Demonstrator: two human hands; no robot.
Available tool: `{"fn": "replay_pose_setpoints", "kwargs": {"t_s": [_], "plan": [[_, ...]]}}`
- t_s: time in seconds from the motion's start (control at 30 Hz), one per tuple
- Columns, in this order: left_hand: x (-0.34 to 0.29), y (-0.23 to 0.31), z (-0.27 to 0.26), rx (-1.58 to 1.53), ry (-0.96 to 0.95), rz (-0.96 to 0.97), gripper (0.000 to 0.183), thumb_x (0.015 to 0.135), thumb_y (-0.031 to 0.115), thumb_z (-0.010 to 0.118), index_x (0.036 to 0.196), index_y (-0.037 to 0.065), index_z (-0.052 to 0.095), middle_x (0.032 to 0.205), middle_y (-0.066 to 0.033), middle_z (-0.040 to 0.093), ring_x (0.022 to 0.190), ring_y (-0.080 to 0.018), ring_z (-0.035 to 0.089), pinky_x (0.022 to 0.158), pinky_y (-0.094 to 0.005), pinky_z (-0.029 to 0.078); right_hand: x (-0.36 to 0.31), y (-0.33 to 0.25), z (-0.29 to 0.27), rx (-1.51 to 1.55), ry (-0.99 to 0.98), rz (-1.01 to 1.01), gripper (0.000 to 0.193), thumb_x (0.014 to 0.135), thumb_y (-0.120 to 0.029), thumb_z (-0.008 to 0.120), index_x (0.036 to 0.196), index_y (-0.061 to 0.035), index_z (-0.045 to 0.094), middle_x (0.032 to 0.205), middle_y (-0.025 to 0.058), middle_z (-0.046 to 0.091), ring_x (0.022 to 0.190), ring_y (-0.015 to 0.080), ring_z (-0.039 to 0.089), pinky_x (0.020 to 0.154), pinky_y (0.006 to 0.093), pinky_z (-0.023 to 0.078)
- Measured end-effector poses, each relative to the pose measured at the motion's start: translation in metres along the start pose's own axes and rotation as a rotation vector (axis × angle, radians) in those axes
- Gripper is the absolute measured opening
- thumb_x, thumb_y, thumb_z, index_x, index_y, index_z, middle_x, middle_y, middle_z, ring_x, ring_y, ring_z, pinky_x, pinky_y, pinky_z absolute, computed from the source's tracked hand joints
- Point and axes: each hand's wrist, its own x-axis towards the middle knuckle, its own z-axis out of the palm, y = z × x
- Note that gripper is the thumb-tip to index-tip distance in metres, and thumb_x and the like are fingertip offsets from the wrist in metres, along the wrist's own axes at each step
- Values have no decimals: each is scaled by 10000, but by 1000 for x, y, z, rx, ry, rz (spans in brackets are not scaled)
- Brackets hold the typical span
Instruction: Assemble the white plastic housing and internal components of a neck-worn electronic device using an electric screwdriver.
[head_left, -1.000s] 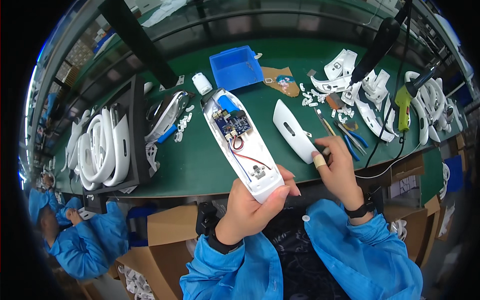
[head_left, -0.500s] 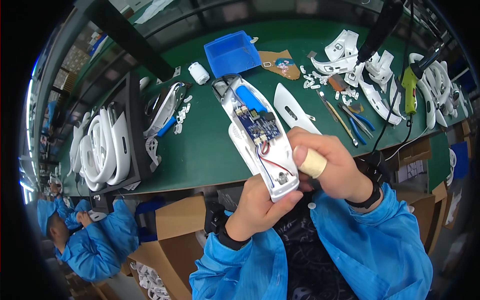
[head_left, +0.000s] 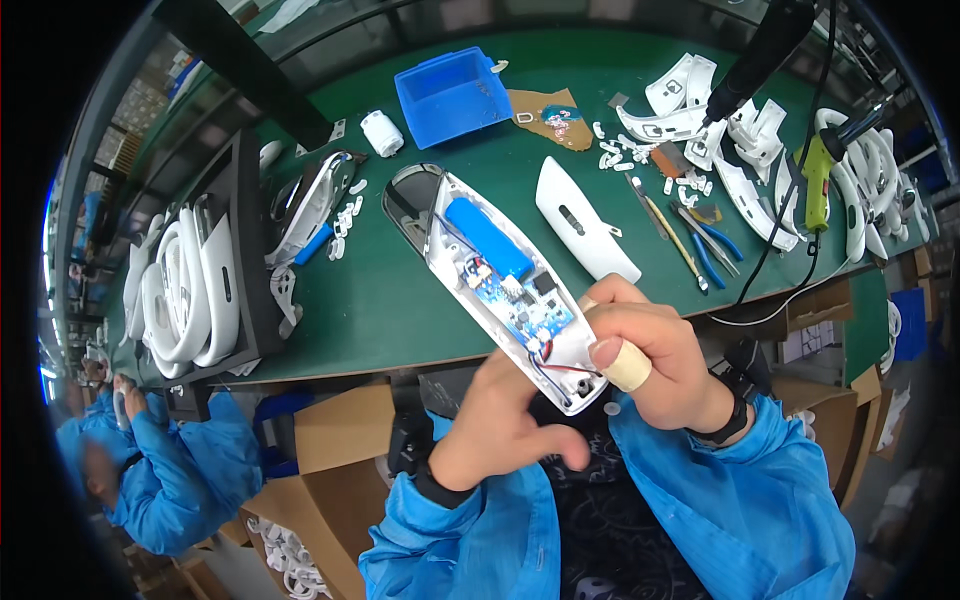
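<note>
White plastic shell [head_left: 574, 344], open side up above the near edge of the table [head_left: 385, 315]

The right hand [head_left: 662, 362] pinches the shell's near right rim, its wrapped thumb on top and its other fingers partly out of sight along the outer wall. The left hand [head_left: 493, 425] is spread beside the near left wall, thumb well apart from the shell; its fingers pass behind, and whether they touch cannot be told.

Inside lie a blue pack [head_left: 487, 237], a circuit board [head_left: 530, 314] and thin wires [head_left: 547, 353]. The shell looks light and stiff, its outside smooth enough to slip; the board and wires seem the fragile parts. The 2 long outer walls look the best hold, fingertips kept off the wiring. The dark see-through piece [head_left: 408, 200] at the far end may be a less sure grip.

Right of the shell, apart from it, lies a white cover [head_left: 582, 222]. Farther out are a blue bin [head_left: 462, 128], a white cylinder [head_left: 381, 133] and, to the right, pliers [head_left: 713, 265].

The shell's underside is hidden, glare washes out part of the board, and the co-worker [head_left: 165, 475] at near left is blurred.
</note>
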Motion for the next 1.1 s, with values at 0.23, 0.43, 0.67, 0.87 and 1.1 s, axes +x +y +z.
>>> {"fn": "replay_pose_setpoints", "kwargs": {"t_s": [0.23, 0.43, 0.67, 0.87, 1.1], "plan": [[27, 38, 0, -611, 368, -163, 1238, 764, 953, 329, 1543, -8, 276, 1377, -266, 567, 1240, -326, 601, 1038, -459, 495, -8, -1, -1, 19, -60, 6, 187, 979, -160, 639, 988, 22, 682, 894, 115, 692, 869, 260, 588, 817, 355, 481], [44, 45, -3, -891, 200, -167, 1017, 912, 682, 560, 1564, -9, 196, 1275, -300, 617, 1143, -359, 660, 1023, -465, 524, -11, -1, 2, 3, -63, -21, 190, 970, -185, 665, 984, 3, 689, 881, 98, 689, 840, 251, 578, 798, 356, 475], [33, 37, -2, -1052, 175, -90, 900, 847, -25, 680, 1584, 42, 169, 1097, -183, 653, 1113, -294, 649, 1031, -439, 485, -4, -1, -17, 46, -149, 8, 198, 981, -198, 646, 984, -10, 709, 870, 94, 695, 798, 233, 587, 755, 345, 486], [34, 47, 3, -995, 252, -93, 910, 812, 34, 735, 1568, 32, 229, 1009, -145, 653, 1009, -286, 668, 970, -442, 517, 2, 25, -30, -562, 254, 104, 223, 875, -130, 743, 1038, -4, 657, 999, 124, 642, 918, 284, 612, 800, 387, 478], [33, 49, 12, -1048, 267, -81, 878, 853, 78, 725, 1578, 72, 230, 983, -115, 590, 956, -280, 667, 878, -549, 614, -4, 56, -22, -909, 160, 100, 536, 790, -73, 779, 1272, -42, 548, 1110, 160, 602, 1000, 375, 579, 863, 467, 454]]}}
